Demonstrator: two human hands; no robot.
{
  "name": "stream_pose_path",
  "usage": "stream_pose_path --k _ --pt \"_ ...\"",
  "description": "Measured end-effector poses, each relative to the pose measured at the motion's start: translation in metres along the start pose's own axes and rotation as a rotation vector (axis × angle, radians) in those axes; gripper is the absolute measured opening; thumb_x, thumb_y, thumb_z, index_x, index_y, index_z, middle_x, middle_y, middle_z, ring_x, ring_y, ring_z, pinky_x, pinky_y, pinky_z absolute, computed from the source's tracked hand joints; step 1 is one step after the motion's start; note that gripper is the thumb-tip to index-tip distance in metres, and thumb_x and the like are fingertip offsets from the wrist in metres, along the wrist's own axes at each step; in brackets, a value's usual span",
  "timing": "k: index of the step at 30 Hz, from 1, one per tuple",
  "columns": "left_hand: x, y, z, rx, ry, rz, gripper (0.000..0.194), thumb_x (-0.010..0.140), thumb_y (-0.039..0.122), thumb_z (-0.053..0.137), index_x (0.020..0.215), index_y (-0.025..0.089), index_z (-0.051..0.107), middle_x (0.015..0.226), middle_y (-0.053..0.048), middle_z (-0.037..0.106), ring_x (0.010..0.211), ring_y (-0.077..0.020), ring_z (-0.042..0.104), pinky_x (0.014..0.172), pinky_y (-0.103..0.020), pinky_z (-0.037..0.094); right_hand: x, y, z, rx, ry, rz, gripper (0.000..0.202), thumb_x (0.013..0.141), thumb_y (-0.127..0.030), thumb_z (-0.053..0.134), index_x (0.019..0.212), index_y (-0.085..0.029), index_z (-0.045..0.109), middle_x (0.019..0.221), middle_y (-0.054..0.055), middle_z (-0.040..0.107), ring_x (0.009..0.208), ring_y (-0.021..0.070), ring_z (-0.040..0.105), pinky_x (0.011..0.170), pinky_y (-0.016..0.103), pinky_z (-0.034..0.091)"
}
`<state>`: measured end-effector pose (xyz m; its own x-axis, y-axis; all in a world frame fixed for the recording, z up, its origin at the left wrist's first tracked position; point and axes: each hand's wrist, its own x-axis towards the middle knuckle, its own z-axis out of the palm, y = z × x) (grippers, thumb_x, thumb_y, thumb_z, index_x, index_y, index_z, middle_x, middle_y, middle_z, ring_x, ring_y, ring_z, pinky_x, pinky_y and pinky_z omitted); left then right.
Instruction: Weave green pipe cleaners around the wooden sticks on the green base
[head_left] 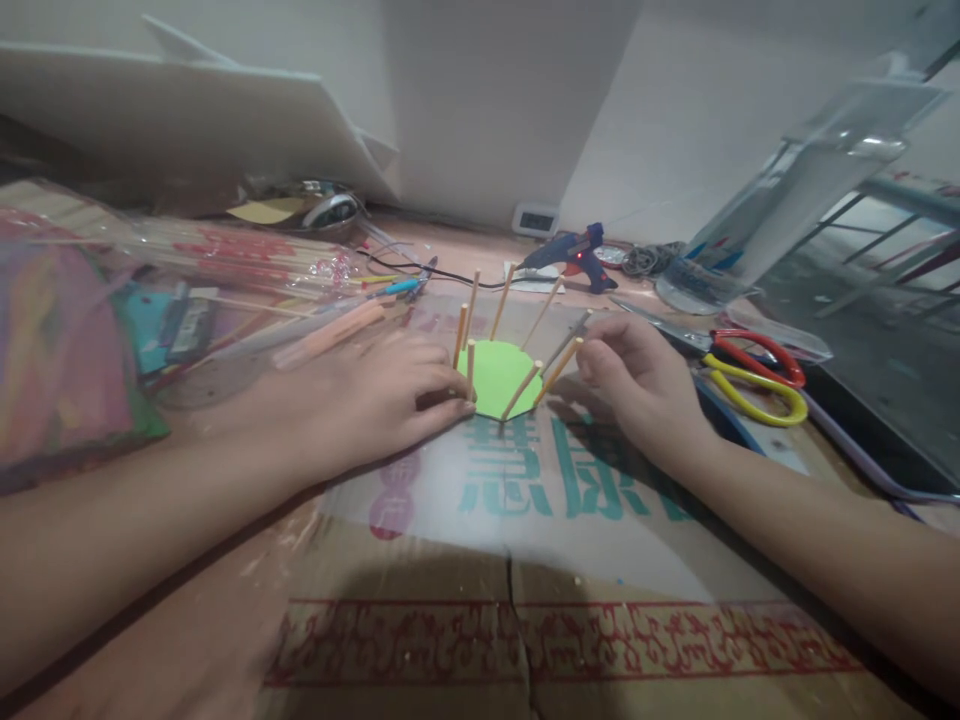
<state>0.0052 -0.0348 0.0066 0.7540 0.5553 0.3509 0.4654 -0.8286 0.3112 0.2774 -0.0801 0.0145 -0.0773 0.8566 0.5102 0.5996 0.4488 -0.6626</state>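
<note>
A bright green piece of card (499, 375) with a many-sided edge lies in front of me. Several thin wooden sticks (551, 375) stand around its rim, some leaning outward. My left hand (405, 390) pinches the card's left edge, thumb and forefinger beside the short stick there. On the right side, my right hand (641, 385) has its thumb and forefinger closed at the top of a greyish stick (566, 342); the exact contact is blurred. Under the card is a translucent sheet (442, 490) over printed cardboard (405, 640).
A blue glue gun (574, 255) with a red light stands behind the card. Scissors (757, 375) with red and yellow handles lie at right, near a phone (877, 430) and a tall clear bottle (772, 210). Bagged sticks (247, 255) and a colourful bag (67, 350) are at left.
</note>
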Motion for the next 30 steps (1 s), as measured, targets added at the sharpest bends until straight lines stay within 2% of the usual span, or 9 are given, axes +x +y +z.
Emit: stream_pose_path --k 2,5,7,10,13,17,23,26,30 --pt "0.0 -0.001 0.001 0.006 0.014 -0.007 0.021 0.095 0.034 0.054 0.093 0.022 0.071 0.091 -0.003 0.073 0.089 -0.0203 0.064 0.082 -0.036 0.044 -0.001 -0.005 -0.003 -0.095 0.01 -0.08 0.013 0.094 -0.03 0.057 0.085 -0.021 0.058 0.075 -0.001 0.061 0.066 0.0129 0.057 0.063 0.026 0.047" --pt "-0.001 -0.002 0.001 0.0 0.022 -0.034 0.019 0.094 0.034 0.055 0.094 0.023 0.071 0.096 -0.003 0.073 0.093 -0.0209 0.063 0.084 -0.036 0.045 -0.002 -0.012 -0.005 -0.209 -0.115 -0.149 0.01 0.091 -0.028 0.062 0.088 -0.02 0.068 0.069 0.0 0.066 0.06 0.0124 0.058 0.058 0.024 0.045" --pt "-0.001 -0.003 0.001 -0.007 0.021 -0.039 0.02 0.094 0.035 0.055 0.093 0.023 0.071 0.096 -0.003 0.073 0.093 -0.0208 0.063 0.084 -0.036 0.045 -0.002 -0.013 -0.003 -0.232 -0.23 -0.106 0.016 0.09 -0.03 0.064 0.097 -0.018 0.072 0.069 0.001 0.07 0.057 0.0121 0.058 0.056 0.024 0.043" --pt "-0.001 -0.002 0.002 -0.009 0.016 -0.041 0.022 0.095 0.037 0.054 0.092 0.022 0.071 0.093 -0.004 0.073 0.091 -0.0205 0.063 0.083 -0.036 0.045 -0.001 -0.011 0.002 -0.228 -0.324 -0.026 0.02 0.09 -0.031 0.064 0.1 -0.018 0.075 0.083 0.004 0.077 0.063 0.0131 0.063 0.06 0.025 0.045" --pt "-0.001 -0.001 0.002 -0.009 0.022 -0.064 0.023 0.095 0.037 0.054 0.092 0.022 0.071 0.092 -0.004 0.073 0.09 -0.0204 0.063 0.083 -0.036 0.045 0.001 -0.008 0.005 -0.215 -0.347 0.007 0.017 0.09 -0.029 0.063 0.094 -0.019 0.076 0.087 0.004 0.078 0.069 0.0144 0.067 0.064 0.026 0.046" --pt "-0.001 -0.001 0.002 -0.013 0.037 -0.055 0.021 0.094 0.034 0.056 0.092 0.022 0.072 0.092 -0.003 0.073 0.089 -0.0196 0.063 0.081 -0.035 0.044 0.001 -0.006 0.005 -0.243 -0.373 -0.013 0.016 0.09 -0.027 0.061 0.089 -0.02 0.076 0.076 0.002 0.075 0.063 0.0135 0.063 0.059 0.024 0.043" --pt "-0.001 -0.002 0.004 -0.051 0.061 -0.049 0.017 0.093 0.031 0.059 0.089 0.02 0.072 0.087 -0.002 0.072 0.083 -0.0168 0.062 0.076 -0.031 0.043 0.0 -0.001 0.007 -0.222 -0.416 -0.029 0.015 0.091 -0.028 0.06 0.085 -0.021 0.073 0.074 0.001 0.071 0.062 0.0124 0.06 0.057 0.023 0.041" --pt "-0.002 -0.002 0.004 -0.038 0.063 -0.058 0.017 0.093 0.031 0.058 0.09 0.021 0.071 0.089 -0.002 0.071 0.085 -0.0178 0.062 0.079 -0.032 0.043 -0.002 -0.004 0.004 -0.212 -0.38 -0.059 0.014 0.092 -0.03 0.06 0.089 -0.021 0.07 0.073 0.001 0.07 0.061 0.0124 0.059 0.057 0.024 0.041" --pt "0.0 -0.006 0.002 -0.049 0.072 -0.1 0.017 0.093 0.029 0.055 0.088 0.02 0.068 0.091 -0.003 0.07 0.086 -0.0185 0.061 0.08 -0.033 0.043 -0.005 -0.006 -0.003 -0.14 -0.11 -0.158 0.009 0.092 -0.03 0.061 0.09 -0.022 0.06 0.072 -0.002 0.064 0.06 0.0113 0.056 0.057 0.023 0.043"
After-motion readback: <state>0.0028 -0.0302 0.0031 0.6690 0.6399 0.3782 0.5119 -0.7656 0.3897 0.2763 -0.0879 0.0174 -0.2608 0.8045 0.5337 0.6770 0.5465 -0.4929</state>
